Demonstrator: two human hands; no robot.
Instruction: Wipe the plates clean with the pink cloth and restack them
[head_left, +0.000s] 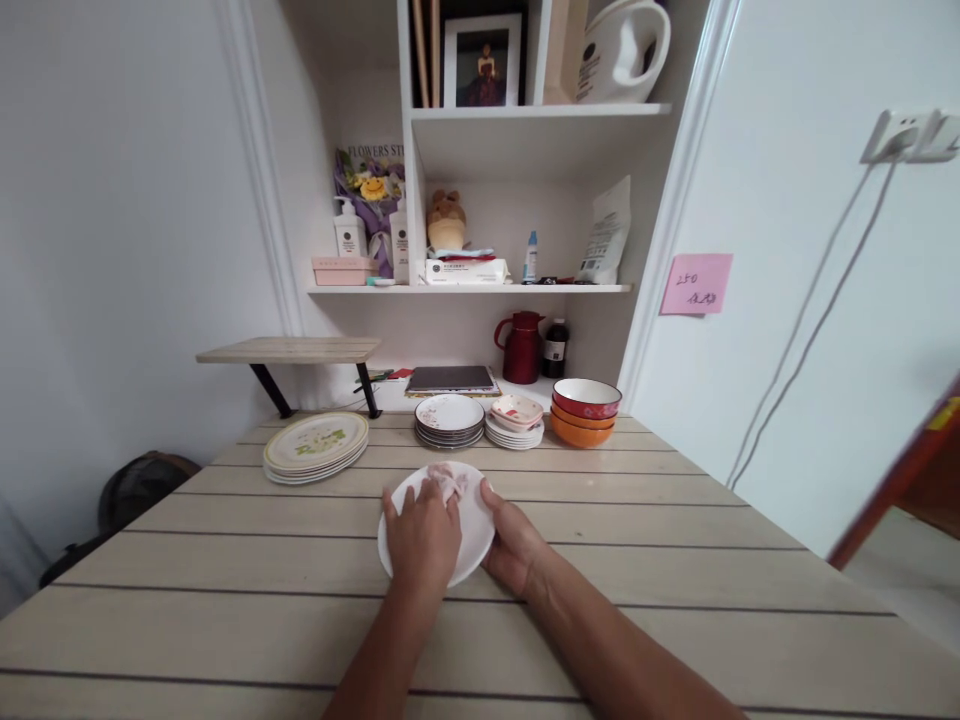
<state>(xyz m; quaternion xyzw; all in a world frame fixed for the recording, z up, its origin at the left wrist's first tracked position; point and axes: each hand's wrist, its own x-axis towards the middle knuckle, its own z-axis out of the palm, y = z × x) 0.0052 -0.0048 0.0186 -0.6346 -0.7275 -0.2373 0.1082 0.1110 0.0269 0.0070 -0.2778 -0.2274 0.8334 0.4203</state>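
A white plate (472, 540) is at the middle of the wooden table, tilted a little towards me. My right hand (516, 540) grips its right rim, the thumb on the upper face and the other fingers behind it. Over the left part of the plate lies my left hand (426, 530), its fingers pressing a crumpled pale pink cloth (448, 481) against the surface. Part of the cloth is hidden under those fingers.
Along the table's back stand big flower-patterned plates (316, 443), dark-rimmed plates (450, 412), small white plates (514, 436) topped by pinkish square dishes (517, 410), and red and orange bowls (585, 408). A small raised shelf (292, 349) stands back left. Behind it is a red jug (523, 348).
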